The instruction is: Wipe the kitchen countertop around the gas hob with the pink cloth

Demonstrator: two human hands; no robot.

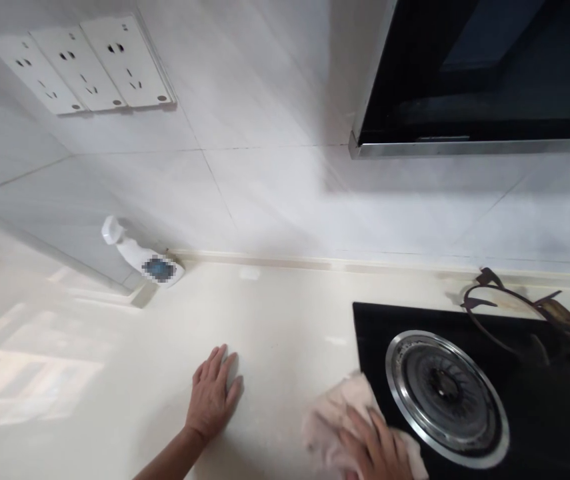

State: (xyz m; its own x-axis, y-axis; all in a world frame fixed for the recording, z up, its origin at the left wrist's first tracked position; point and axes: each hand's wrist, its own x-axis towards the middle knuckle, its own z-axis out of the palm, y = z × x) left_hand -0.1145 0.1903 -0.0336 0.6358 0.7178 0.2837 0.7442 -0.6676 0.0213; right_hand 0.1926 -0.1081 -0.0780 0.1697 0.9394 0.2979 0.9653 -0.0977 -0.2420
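Note:
My left hand (213,395) lies flat on the cream countertop (275,320), fingers together and stretched out, holding nothing. My right hand (372,452) presses down on a pale pink cloth (332,417) at the near left corner of the black glass hob (375,327). The cloth overlaps the hob's edge and is slightly blurred. Just right of the cloth sits a round burner with a steel ring (445,393). A dark pan support (509,313) lies off the burner, tilted, at the back right of the hob.
A white spray bottle (139,257) stands at the back left against the tiled wall. Three white wall sockets (82,63) are mounted above. A black range hood (485,73) hangs over the hob. A window sill edge runs along the left.

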